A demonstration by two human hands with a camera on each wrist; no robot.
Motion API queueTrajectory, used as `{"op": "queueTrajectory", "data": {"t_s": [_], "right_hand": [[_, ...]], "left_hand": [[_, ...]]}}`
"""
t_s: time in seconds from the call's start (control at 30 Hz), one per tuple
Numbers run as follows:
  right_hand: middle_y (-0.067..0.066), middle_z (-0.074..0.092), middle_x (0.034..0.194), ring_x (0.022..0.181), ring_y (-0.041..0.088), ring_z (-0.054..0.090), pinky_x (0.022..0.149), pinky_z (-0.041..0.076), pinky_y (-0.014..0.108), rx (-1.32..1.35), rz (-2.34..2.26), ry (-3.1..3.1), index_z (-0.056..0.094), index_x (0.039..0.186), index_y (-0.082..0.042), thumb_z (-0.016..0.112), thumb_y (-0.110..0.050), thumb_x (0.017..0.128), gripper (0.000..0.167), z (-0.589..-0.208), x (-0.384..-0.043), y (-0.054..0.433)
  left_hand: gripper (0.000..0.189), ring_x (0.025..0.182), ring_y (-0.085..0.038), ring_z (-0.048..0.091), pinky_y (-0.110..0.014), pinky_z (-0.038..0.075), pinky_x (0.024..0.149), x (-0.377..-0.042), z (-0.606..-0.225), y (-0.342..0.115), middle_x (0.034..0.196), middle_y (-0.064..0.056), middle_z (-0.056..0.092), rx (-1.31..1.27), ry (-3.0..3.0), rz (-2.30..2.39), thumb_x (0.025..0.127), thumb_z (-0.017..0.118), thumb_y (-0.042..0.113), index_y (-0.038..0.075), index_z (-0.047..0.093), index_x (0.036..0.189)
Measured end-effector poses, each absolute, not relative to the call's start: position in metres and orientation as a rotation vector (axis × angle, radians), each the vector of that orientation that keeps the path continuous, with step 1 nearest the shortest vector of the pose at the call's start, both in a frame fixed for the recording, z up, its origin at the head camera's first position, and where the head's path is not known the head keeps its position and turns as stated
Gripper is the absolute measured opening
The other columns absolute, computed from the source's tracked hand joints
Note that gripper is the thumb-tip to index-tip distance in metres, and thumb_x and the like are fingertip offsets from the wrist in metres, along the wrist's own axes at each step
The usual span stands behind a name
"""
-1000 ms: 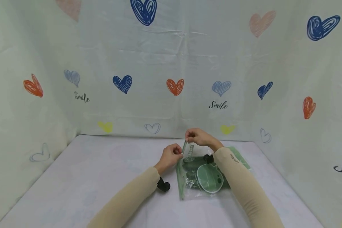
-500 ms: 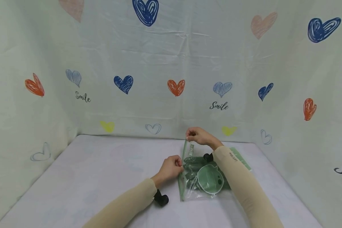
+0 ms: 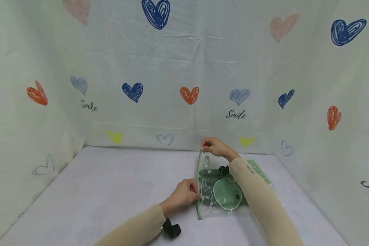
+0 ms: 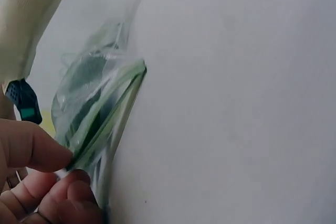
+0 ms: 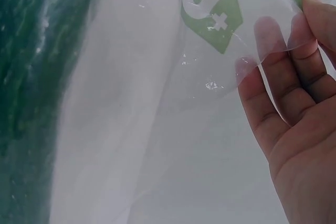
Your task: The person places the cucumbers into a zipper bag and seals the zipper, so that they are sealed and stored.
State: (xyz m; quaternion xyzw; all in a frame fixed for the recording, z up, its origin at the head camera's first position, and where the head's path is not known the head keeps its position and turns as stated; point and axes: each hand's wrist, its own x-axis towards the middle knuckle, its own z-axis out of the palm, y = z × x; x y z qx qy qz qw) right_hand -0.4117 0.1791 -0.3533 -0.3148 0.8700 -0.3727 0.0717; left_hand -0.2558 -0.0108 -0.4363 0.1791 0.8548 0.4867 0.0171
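Note:
A clear zip bag (image 3: 227, 194) with a pale green fruit-shaped print lies on the table, right of centre in the head view. Inside it are long dark green things (image 3: 209, 173), whose kind I cannot tell. Its green zip strip (image 3: 199, 213) runs along the left side. My right hand (image 3: 216, 147) pinches the far corner of this strip between thumb and forefinger, its other fingers behind the clear film in the right wrist view. Lower along the strip, my left hand (image 3: 184, 192) pinches it between thumb and fingers; the left wrist view shows the strip's near end (image 4: 137, 67) sticking out past them.
The white table (image 3: 126, 184) stretches left of the bag. Behind it hangs a pale curtain (image 3: 160, 116) printed with hearts, which also covers both sides. Black wrist cameras (image 3: 172, 229) sit on the cream sleeves (image 3: 138, 223).
My left hand has slid along the zip strip toward me, from near the right hand to close to the near end. The right hand has stayed at the far corner.

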Motion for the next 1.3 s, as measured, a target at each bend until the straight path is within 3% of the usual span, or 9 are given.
{"op": "queueTrajectory", "data": {"t_s": [0.3, 0.5, 0.73, 0.97, 1.13, 1.3], "right_hand": [[0.006, 0.059, 0.083, 0.084, 0.045, 0.050, 0.067, 0.041, 0.035, -0.936, -1.122, 2.651, 0.061, 0.091, -0.008, 0.056, -0.011, 0.097, 0.008, -0.358, -0.417, 0.177], [0.010, 0.059, 0.083, 0.077, 0.038, 0.050, 0.065, 0.041, 0.033, -0.934, -1.148, 2.628, 0.061, 0.090, -0.007, 0.056, -0.011, 0.097, 0.009, -0.364, -0.419, 0.177], [0.007, 0.059, 0.081, 0.081, 0.043, 0.050, 0.065, 0.040, 0.034, -0.912, -1.173, 2.633, 0.061, 0.090, -0.007, 0.056, -0.009, 0.096, 0.008, -0.369, -0.422, 0.177], [0.008, 0.059, 0.081, 0.071, 0.023, 0.048, 0.064, 0.040, 0.032, -0.928, -1.160, 2.637, 0.061, 0.090, -0.005, 0.057, -0.008, 0.096, 0.007, -0.368, -0.419, 0.180], [0.008, 0.058, 0.080, 0.072, 0.027, 0.049, 0.063, 0.040, 0.032, -0.915, -1.168, 2.646, 0.061, 0.090, -0.004, 0.058, -0.006, 0.095, 0.006, -0.367, -0.414, 0.180], [0.004, 0.058, 0.079, 0.069, 0.020, 0.047, 0.063, 0.041, 0.032, -0.859, -1.148, 2.680, 0.062, 0.088, -0.006, 0.059, -0.007, 0.094, 0.006, -0.367, -0.410, 0.176]], "left_hand": [[0.022, 0.054, -0.010, 0.045, -0.024, 0.037, 0.048, -0.236, -0.434, -0.010, 0.057, 0.005, 0.049, 0.555, 2.685, 1.442, 0.067, 0.071, 0.001, 0.011, 0.052, 0.063], [0.020, 0.048, -0.010, 0.045, -0.025, 0.036, 0.044, -0.223, -0.434, -0.012, 0.057, 0.004, 0.052, 0.519, 2.616, 1.438, 0.065, 0.070, 0.000, 0.012, 0.054, 0.062], [0.019, 0.051, -0.010, 0.046, -0.024, 0.037, 0.044, -0.214, -0.432, -0.012, 0.059, 0.004, 0.052, 0.552, 2.595, 1.430, 0.063, 0.069, -0.001, 0.012, 0.055, 0.062], [0.019, 0.054, -0.009, 0.046, -0.024, 0.037, 0.047, -0.214, -0.434, -0.011, 0.060, 0.005, 0.052, 0.568, 2.616, 1.424, 0.063, 0.069, 0.000, 0.013, 0.055, 0.063], [0.019, 0.057, -0.008, 0.046, -0.023, 0.038, 0.051, -0.215, -0.435, -0.013, 0.060, 0.006, 0.051, 0.591, 2.656, 1.374, 0.062, 0.071, 0.002, 0.013, 0.056, 0.066], [0.020, 0.054, -0.008, 0.046, -0.023, 0.038, 0.049, -0.214, -0.433, -0.018, 0.059, 0.006, 0.051, 0.577, 2.635, 1.362, 0.063, 0.074, 0.003, 0.013, 0.057, 0.068]]}}
